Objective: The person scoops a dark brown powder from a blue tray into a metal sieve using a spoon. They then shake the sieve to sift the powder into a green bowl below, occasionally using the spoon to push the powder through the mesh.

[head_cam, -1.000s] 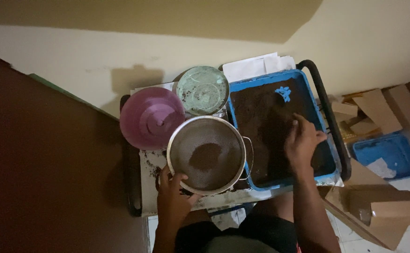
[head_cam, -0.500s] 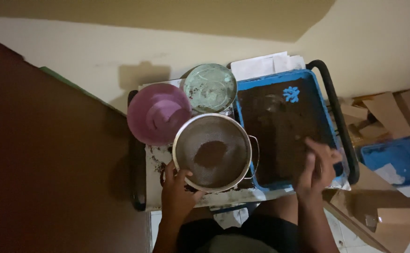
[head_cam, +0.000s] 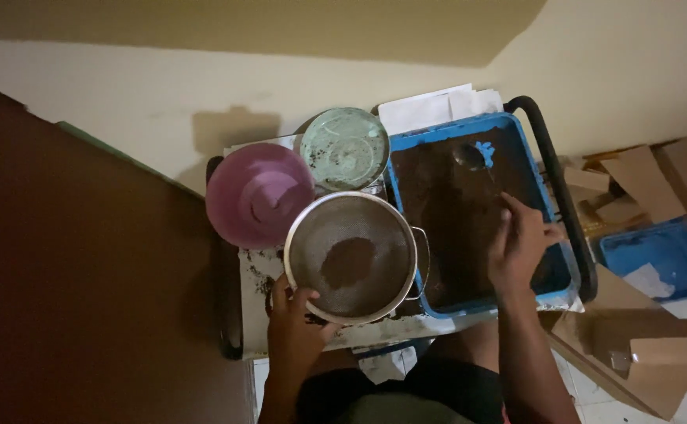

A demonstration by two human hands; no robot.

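Observation:
My left hand grips the near rim of a round metal sieve that holds a small heap of brown powder in its middle. To the sieve's right lies a blue tray filled with dark brown material. My right hand is over the tray's near right part and holds the handle of a metal spoon, whose bowl reaches to the tray's far end, next to a bare blue patch.
A pink bowl and a pale green bowl stand behind the sieve on a small cart with a black handle. White paper lies behind the tray. Cardboard pieces and another blue tray lie on the floor at right.
My right hand has moved back up over the tray from its near edge, and the spoon now shows stretched toward the far end. My left hand stays on the sieve rim.

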